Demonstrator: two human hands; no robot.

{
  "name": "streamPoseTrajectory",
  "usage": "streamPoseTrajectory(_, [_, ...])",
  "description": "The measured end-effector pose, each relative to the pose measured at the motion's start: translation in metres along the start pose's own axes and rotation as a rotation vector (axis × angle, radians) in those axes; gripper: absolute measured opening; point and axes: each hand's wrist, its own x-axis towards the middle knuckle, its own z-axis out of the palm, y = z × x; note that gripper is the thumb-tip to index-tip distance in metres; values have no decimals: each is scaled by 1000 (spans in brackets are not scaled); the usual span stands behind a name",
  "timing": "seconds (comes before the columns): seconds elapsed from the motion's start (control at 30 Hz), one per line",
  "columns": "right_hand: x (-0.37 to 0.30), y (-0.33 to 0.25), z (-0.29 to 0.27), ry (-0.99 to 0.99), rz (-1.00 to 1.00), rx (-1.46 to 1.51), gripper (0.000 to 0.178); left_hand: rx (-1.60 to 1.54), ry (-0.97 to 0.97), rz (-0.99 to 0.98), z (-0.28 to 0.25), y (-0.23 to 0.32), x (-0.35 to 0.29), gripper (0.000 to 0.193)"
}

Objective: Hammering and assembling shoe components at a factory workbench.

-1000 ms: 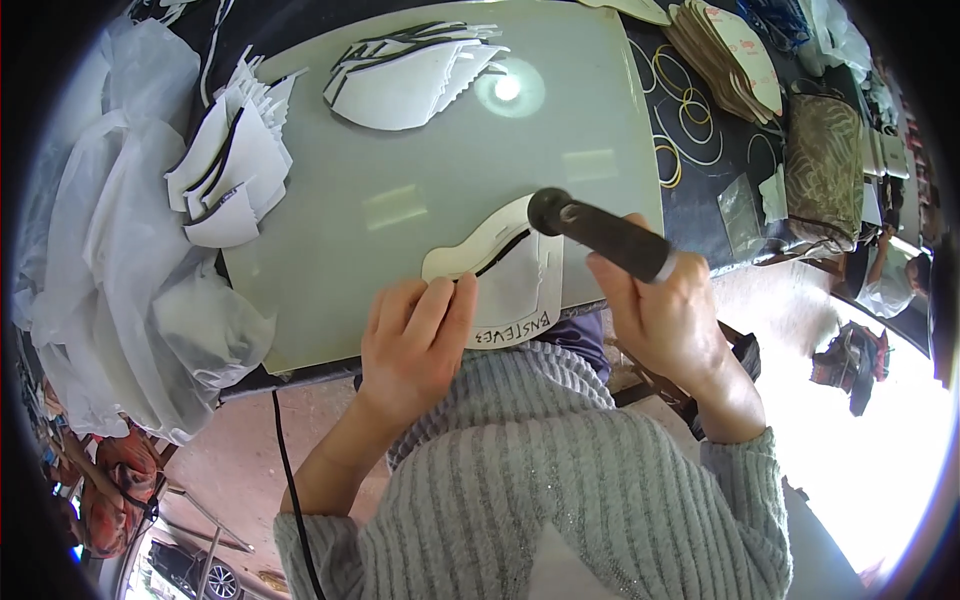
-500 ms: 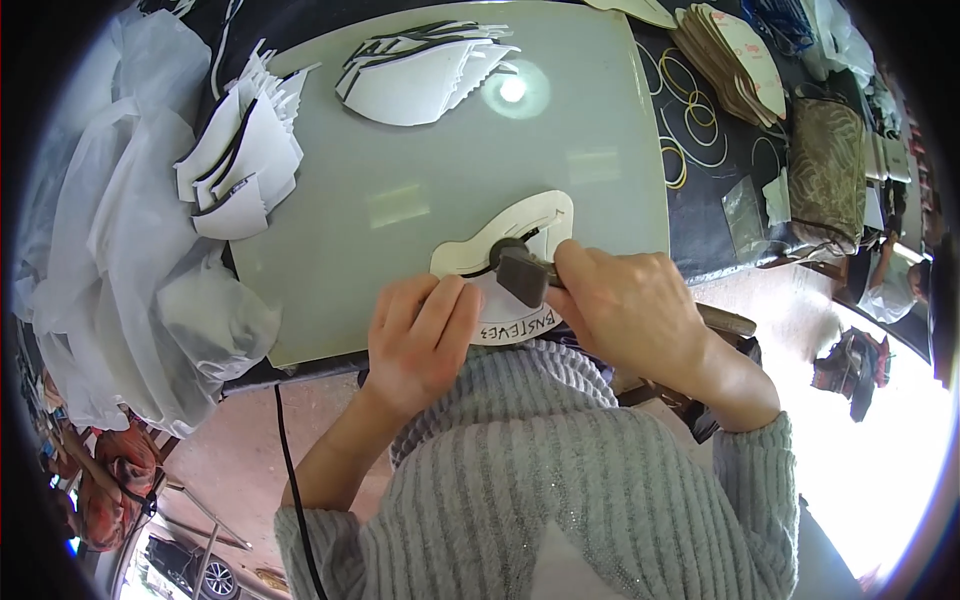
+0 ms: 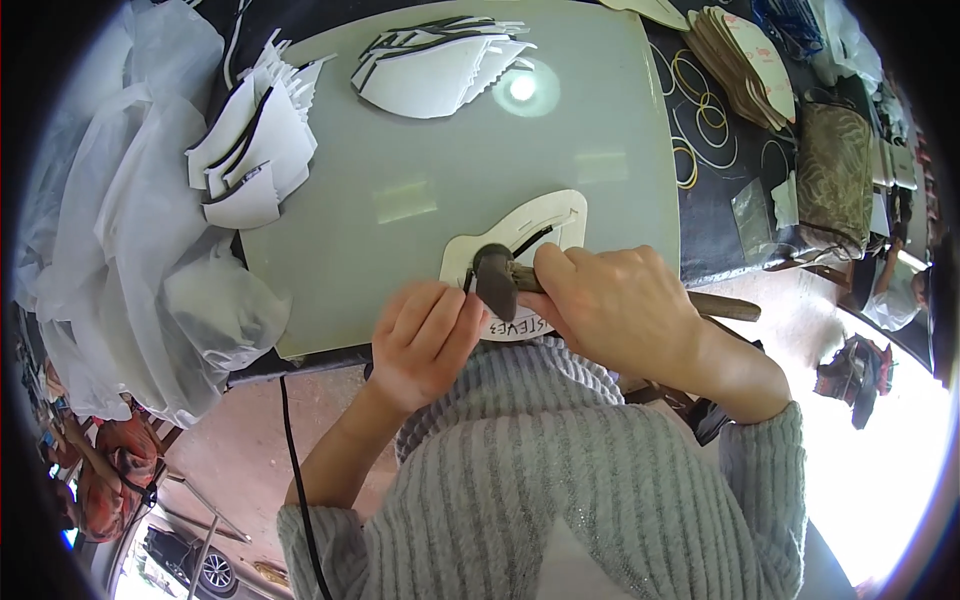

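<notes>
A cream, curved cut-out piece [image 3: 540, 222] with a dark slit lies flat at the near edge of a pale grey-green cutting board [image 3: 420, 200]. My left hand [image 3: 425, 340] presses its near end down with bent fingers. My right hand [image 3: 615, 305] is shut on a small hammer; its dark head [image 3: 495, 280] rests on the piece and its wooden handle end [image 3: 725, 307] sticks out to the right.
Stacks of white cut pieces [image 3: 250, 150] lie at the board's left and another fan of white pieces [image 3: 435, 70] at its far edge. White plastic bags [image 3: 120, 270] hang on the left. Brown insoles [image 3: 745, 60], rubber bands [image 3: 695, 100] and a patterned pouch [image 3: 835, 180] are on the right.
My right hand has swung the hammer down from a raised position onto the cream piece, and the head now sits lower and nearer my left hand's fingers. My left hand stays put.
</notes>
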Motion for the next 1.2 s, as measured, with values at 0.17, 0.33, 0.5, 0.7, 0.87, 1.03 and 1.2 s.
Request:
streamPoseTrajectory(0.17, [6, 2, 2, -20, 15, -30, 34, 24, 16, 28, 1, 0, 4, 22])
streamPoseTrajectory(0.33, [-2, 9, -9, 350, 20, 65, 33, 29, -4, 15, -1, -1, 2, 21])
streamPoseTrajectory(0.5, [-3, 6, 8, 249, -32, 86, 32, -110, 13, -128, -7, -1, 14, 16])
streamPoseTrajectory(0.7, [-13, 16, 7, 396, 71, 117, 35, -338, -131, -486, -25, -18, 38, 20])
streamPoseTrajectory(0.87, [-24, 17, -1, 430, 122, 109, 32, -320, -371, -568, -29, -25, 69, 18])
streamPoseTrajectory(1.03, [-14, 30, 2, 231, 181, -45, 36, -330, -518, -575, -33, -27, 86, 19])
streamPoseTrajectory(1.2, [-8, 34, -27, 469, 137, 66, 37, -272, -417, -465, -28, -29, 75, 20])
